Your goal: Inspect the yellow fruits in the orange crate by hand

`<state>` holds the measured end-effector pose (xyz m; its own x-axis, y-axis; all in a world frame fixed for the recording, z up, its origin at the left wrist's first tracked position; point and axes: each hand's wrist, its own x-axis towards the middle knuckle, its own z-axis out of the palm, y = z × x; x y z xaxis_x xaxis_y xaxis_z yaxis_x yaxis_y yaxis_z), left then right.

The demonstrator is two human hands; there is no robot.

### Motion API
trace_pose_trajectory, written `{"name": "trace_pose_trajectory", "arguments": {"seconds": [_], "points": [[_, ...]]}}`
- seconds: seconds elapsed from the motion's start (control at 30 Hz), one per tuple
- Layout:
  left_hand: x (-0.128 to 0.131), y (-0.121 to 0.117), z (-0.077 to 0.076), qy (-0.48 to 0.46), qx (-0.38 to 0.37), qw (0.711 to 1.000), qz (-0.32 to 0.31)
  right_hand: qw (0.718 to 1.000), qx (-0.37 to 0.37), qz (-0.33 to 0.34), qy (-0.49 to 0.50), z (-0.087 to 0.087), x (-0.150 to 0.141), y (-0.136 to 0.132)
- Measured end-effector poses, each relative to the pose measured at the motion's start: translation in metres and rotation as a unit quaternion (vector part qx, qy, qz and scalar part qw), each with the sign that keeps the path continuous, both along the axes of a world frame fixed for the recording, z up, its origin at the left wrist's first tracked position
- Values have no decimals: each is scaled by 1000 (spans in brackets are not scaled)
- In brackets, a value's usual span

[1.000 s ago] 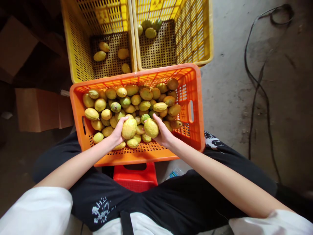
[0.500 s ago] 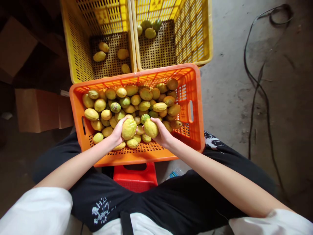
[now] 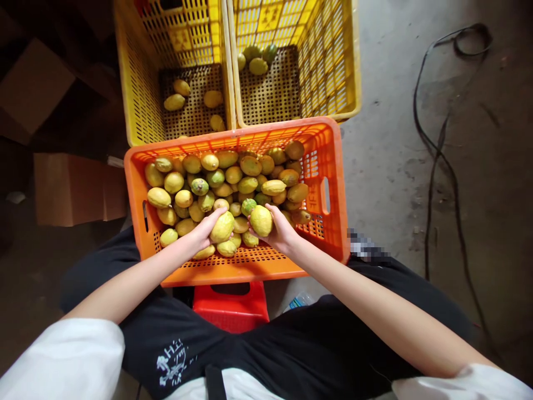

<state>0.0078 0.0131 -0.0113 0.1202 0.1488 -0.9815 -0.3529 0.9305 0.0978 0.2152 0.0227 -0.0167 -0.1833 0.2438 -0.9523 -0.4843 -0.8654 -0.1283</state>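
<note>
Seemingly inspecting a yellow fruit (image 3: pixel 222 226) clasped in left hand (image 3: pixel 205 230) and a second fruit (image 3: pixel 261 220) in right hand (image 3: pixel 283 232) over orange crate (image 3: pixel 245 272), any move calling for secure grips

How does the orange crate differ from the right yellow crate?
The orange crate carries many fruits; the right yellow crate holds a small cluster. The orange crate is nearer the person; the right yellow crate lies beyond. The left hand and right hand are over the orange crate, neither over the right yellow crate. Both crates have slotted walls.
</note>
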Motion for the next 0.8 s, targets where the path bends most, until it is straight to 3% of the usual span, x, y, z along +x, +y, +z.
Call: {"name": "trace_pose_trajectory", "arguments": {"seconds": [0.13, 0.27, 0.4, 0.53, 0.6, 0.67, 0.8], "points": [[-4, -7, -13, 7, -35, 999, 0, 998, -9, -41, -38, 1, 9, 8], [-5, -13, -19, -29, 5, 999, 14, 997, 52, -39, -41, 12, 15, 33], [-2, -12, -18, -34, 36, 999, 14, 989, 135, -36, -42, 25, 6, 85], [0, -7, -14, 7, 27, 1000, -8, 970, 221, -88, -42, 26, -15, 156], [-1, -6, -15, 19, 37, 999, -15, 964, 226, -125, -59, 22, -26, 188], [-1, -5, -17, 22, 54, 998, -17, 966, 221, -115, -75, 17, -35, 214], [-4, -7, -25, 5, 71, 997, 6, 965, 184, -147, -113, 8, -46, 242]]}}
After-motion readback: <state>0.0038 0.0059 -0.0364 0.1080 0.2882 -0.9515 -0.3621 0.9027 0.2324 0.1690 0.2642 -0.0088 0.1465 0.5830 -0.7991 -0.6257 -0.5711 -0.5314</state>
